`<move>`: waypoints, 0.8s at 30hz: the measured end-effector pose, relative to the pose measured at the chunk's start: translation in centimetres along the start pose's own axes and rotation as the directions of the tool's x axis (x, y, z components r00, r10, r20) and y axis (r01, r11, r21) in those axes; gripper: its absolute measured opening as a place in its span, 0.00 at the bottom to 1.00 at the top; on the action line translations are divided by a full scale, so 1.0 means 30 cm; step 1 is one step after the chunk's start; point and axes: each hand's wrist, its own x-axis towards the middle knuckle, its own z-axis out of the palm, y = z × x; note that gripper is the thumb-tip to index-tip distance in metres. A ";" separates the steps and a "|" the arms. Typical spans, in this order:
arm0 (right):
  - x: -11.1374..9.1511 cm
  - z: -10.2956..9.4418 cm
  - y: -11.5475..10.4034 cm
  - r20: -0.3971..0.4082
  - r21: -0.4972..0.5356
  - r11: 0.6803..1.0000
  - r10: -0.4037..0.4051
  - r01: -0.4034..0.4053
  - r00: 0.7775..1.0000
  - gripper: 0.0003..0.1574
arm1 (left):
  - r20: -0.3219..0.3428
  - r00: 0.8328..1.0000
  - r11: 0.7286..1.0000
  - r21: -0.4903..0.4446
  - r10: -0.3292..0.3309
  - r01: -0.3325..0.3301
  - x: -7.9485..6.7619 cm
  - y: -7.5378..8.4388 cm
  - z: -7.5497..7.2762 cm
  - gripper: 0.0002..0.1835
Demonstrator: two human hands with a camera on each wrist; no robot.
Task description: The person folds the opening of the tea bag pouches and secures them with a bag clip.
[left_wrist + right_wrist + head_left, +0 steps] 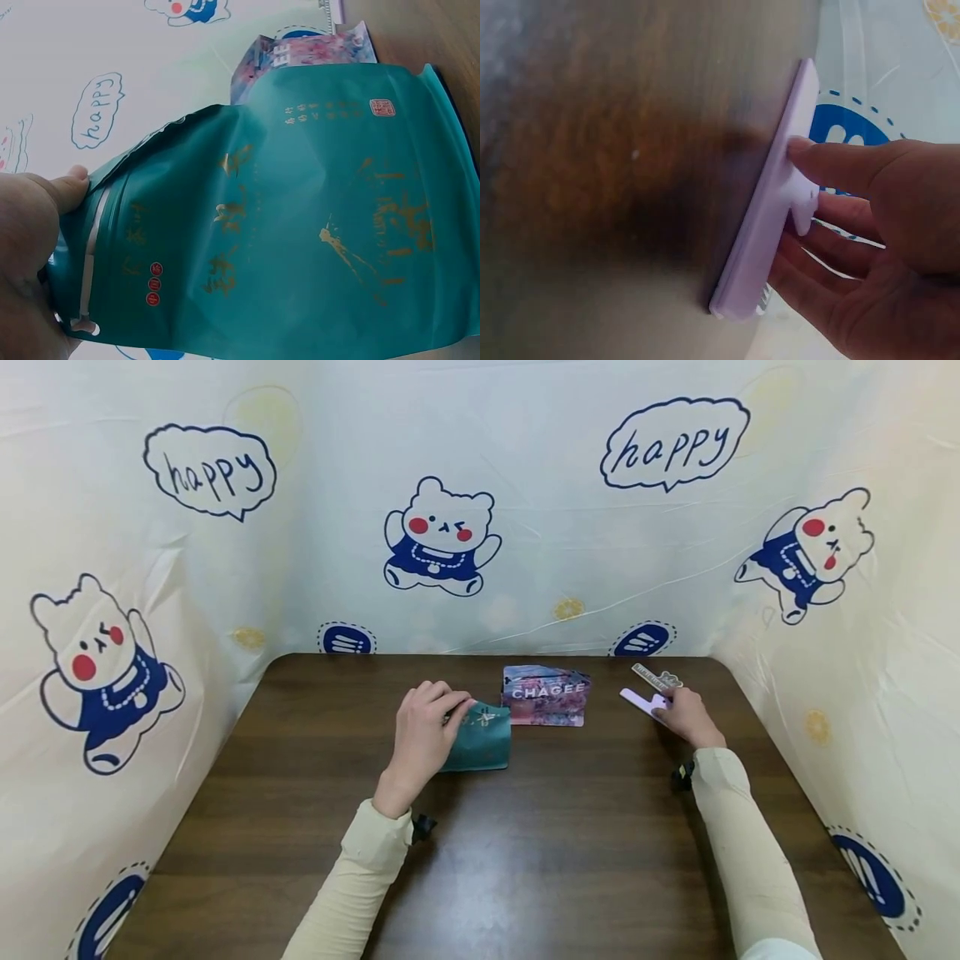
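Note:
My left hand (422, 735) pinches the top corner of a green tea pouch (482, 745) with gold lettering. In the left wrist view the pouch (292, 217) fills most of the picture, its pale strip beside my thumb. Over at the right, my right hand (690, 717) grips a lilac bag-sealing clip (637, 700). The right wrist view has my thumb on the near face of the clip (769, 217) and the other fingers behind it. Whether the clip still touches the table I cannot tell.
Behind the green pouch stands a pink and blue pouch (546, 695) marked CHAGEE. A second, pale clip (654, 677) lies just beyond my right hand. The brown table (570, 827) meets a printed cloth (540, 568) at its back and sides.

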 end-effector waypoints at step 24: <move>-0.064 -0.028 -0.041 -0.050 0.086 0.994 -0.063 0.068 0.997 0.24 | 0.007 1.000 1.000 -0.002 0.001 -0.001 0.001 -0.003 -0.005 0.08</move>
